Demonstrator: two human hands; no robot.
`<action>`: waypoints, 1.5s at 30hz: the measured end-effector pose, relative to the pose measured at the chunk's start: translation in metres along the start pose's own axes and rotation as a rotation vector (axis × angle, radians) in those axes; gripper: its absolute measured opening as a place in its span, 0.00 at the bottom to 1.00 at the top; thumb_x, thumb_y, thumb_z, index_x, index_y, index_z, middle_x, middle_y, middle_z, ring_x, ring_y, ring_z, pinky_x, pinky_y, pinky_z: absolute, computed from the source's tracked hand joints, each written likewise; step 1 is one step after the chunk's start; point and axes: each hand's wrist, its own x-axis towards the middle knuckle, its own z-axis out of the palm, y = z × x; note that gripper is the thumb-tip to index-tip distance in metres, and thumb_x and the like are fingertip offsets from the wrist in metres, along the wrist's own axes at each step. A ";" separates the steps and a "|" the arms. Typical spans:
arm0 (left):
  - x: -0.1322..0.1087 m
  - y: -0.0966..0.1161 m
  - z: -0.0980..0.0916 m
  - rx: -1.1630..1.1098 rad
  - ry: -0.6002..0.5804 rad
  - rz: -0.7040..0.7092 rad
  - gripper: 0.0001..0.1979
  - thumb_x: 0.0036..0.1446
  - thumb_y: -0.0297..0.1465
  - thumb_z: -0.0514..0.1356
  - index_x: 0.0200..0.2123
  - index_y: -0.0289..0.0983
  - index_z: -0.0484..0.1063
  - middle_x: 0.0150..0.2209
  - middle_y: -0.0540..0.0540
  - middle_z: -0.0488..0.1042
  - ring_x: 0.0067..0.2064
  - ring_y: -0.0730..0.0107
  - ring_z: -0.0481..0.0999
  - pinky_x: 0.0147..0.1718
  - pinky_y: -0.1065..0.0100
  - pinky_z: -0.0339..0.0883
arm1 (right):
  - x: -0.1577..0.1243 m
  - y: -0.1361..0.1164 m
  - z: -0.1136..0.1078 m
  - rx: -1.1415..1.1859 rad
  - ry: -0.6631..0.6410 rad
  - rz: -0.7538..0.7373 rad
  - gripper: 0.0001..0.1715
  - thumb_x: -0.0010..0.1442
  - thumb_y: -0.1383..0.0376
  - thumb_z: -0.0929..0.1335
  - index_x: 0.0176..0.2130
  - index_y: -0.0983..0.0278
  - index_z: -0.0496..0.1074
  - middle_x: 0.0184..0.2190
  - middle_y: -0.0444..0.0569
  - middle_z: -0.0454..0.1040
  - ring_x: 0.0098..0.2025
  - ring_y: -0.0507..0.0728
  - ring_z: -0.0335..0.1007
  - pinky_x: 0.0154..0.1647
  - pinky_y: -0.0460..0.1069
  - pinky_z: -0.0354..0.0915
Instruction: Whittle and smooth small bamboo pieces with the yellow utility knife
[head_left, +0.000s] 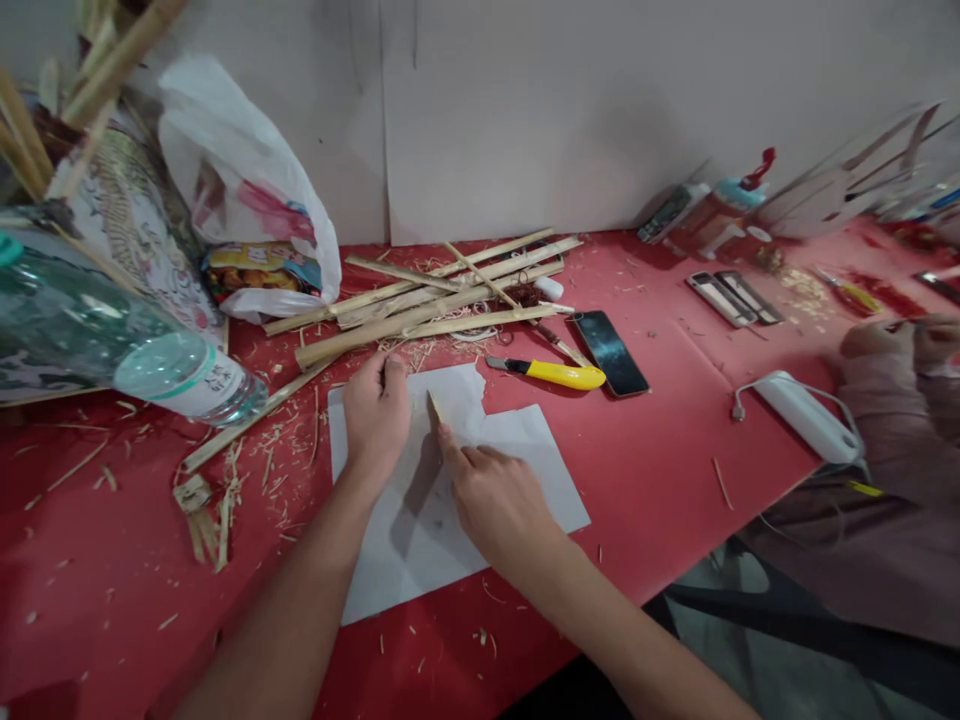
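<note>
My left hand (377,415) is closed over the left part of a white paper sheet (517,510). A small dark spot shows by its thumb; what the fingers hold, if anything, is hidden. My right hand (501,490) grips a slim pointed piece (435,407), its index finger stretched along it and the tip pointing away from me over the paper. Whether this is a blade or a bamboo sliver I cannot tell. Beyond the paper's torn far edge lies a yellow utility knife (566,375), beside a dark phone (611,352). Split bamboo strips (442,290) are piled behind my hands.
Bamboo shavings litter the red table (675,400). At left, a large clear bottle (180,375) lies near a white plastic bag (247,180). To the right are a white power bank (808,415), a metal case (735,298), a pump bottle (724,205) and another person's hands (900,340).
</note>
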 end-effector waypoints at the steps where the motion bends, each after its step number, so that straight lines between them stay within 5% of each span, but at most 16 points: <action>1: 0.000 0.000 0.000 0.002 0.008 -0.002 0.13 0.62 0.30 0.52 0.25 0.39 0.67 0.23 0.52 0.68 0.27 0.69 0.65 0.29 0.67 0.53 | -0.010 -0.003 0.003 -0.012 -0.015 -0.019 0.42 0.57 0.79 0.63 0.69 0.72 0.54 0.34 0.52 0.78 0.34 0.57 0.73 0.26 0.50 0.58; 5: 0.000 0.000 0.001 -0.030 -0.029 0.017 0.13 0.63 0.30 0.51 0.24 0.40 0.65 0.23 0.52 0.67 0.27 0.68 0.64 0.29 0.67 0.53 | -0.042 -0.011 0.010 -0.030 -0.082 -0.073 0.45 0.54 0.81 0.63 0.69 0.71 0.55 0.31 0.49 0.77 0.31 0.56 0.72 0.24 0.50 0.56; 13: 0.000 -0.001 -0.001 -0.008 -0.016 0.017 0.14 0.63 0.31 0.51 0.24 0.39 0.65 0.22 0.52 0.66 0.26 0.69 0.63 0.28 0.67 0.51 | 0.002 -0.006 -0.004 0.036 -0.027 0.000 0.37 0.62 0.76 0.61 0.69 0.70 0.56 0.36 0.53 0.79 0.38 0.58 0.74 0.28 0.50 0.58; 19: 0.000 -0.001 0.001 -0.032 -0.005 0.033 0.14 0.63 0.29 0.52 0.24 0.39 0.64 0.23 0.51 0.67 0.27 0.69 0.64 0.28 0.67 0.52 | -0.052 -0.012 0.020 -0.031 -0.052 -0.028 0.46 0.53 0.80 0.62 0.69 0.68 0.57 0.30 0.47 0.76 0.30 0.56 0.71 0.24 0.50 0.54; 26: 0.000 -0.001 -0.001 0.005 -0.020 0.037 0.13 0.63 0.29 0.52 0.25 0.39 0.65 0.23 0.51 0.68 0.27 0.69 0.65 0.29 0.67 0.52 | 0.002 -0.005 -0.003 0.071 -0.020 0.002 0.38 0.61 0.76 0.60 0.69 0.69 0.55 0.36 0.52 0.79 0.38 0.57 0.74 0.27 0.50 0.56; 33: 0.000 -0.001 0.001 -0.021 -0.021 0.012 0.13 0.62 0.30 0.52 0.24 0.39 0.66 0.24 0.51 0.69 0.28 0.68 0.66 0.30 0.67 0.54 | -0.048 -0.009 0.013 0.048 -0.157 0.005 0.43 0.56 0.77 0.61 0.69 0.70 0.55 0.32 0.50 0.77 0.33 0.57 0.73 0.26 0.50 0.55; 40: -0.001 -0.002 0.000 -0.016 0.009 0.018 0.14 0.63 0.30 0.51 0.23 0.39 0.64 0.21 0.52 0.66 0.26 0.69 0.63 0.28 0.67 0.52 | -0.001 -0.010 -0.004 0.139 -0.026 0.029 0.39 0.61 0.75 0.59 0.70 0.69 0.54 0.37 0.52 0.79 0.36 0.58 0.74 0.27 0.51 0.55; 45: -0.001 -0.002 0.001 -0.028 0.005 0.016 0.14 0.63 0.30 0.52 0.23 0.39 0.65 0.22 0.52 0.66 0.27 0.68 0.65 0.29 0.66 0.52 | -0.038 -0.017 0.009 0.091 -0.151 0.006 0.46 0.54 0.77 0.62 0.70 0.70 0.54 0.35 0.51 0.78 0.35 0.58 0.74 0.24 0.52 0.52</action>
